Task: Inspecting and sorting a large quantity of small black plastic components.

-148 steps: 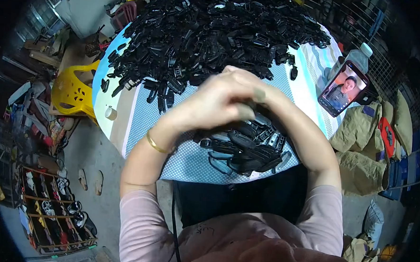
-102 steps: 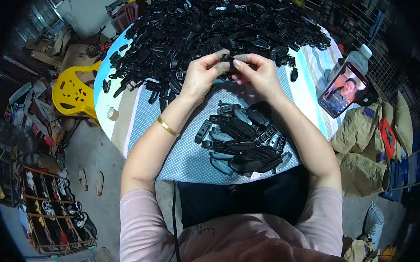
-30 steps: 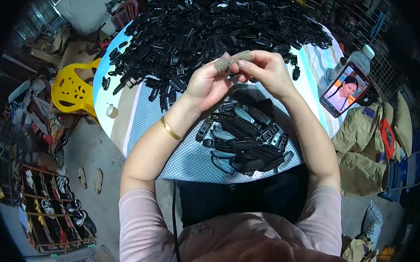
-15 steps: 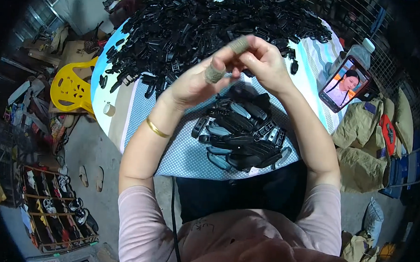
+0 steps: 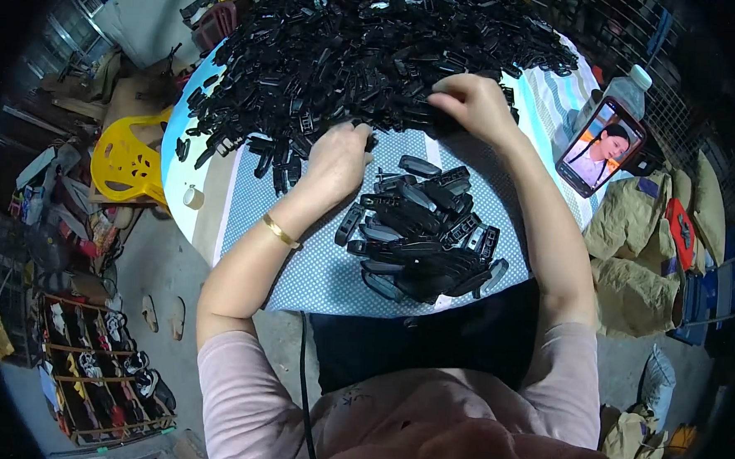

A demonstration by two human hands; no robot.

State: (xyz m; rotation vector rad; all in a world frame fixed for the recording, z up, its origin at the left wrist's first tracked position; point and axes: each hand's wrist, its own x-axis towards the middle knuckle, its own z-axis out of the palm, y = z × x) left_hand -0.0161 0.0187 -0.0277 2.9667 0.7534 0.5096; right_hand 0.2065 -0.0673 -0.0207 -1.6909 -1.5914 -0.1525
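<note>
We have both hands at the near edge of the big heap of black plastic parts point(image 5: 377, 55) on the round table point(image 5: 212, 180). Our left hand point(image 5: 338, 157) rests palm down at the foot of the heap, fingers curled onto the parts; whether it pinches one we cannot tell, because the fingertips are hidden. Our right hand point(image 5: 474, 106) lies further along the same edge, fingers bent down into the parts as if it takes one, but the grasp itself is not visible.

Nearer to our body than the heap lies the smaller pile of black parts point(image 5: 421, 232), close to the table edge. In our judgement a careless sweep of the forearm could push pieces of this pile off the table, and pulling at the heap could make loose parts slide down and mix with it.

Right of the heap stands a phone point(image 5: 600, 146) with a lit screen, leaning on a plastic bottle point(image 5: 628, 85); the right elbow could knock it. Left of the heap, on the floor, stands a yellow plastic chair point(image 5: 126, 163).
</note>
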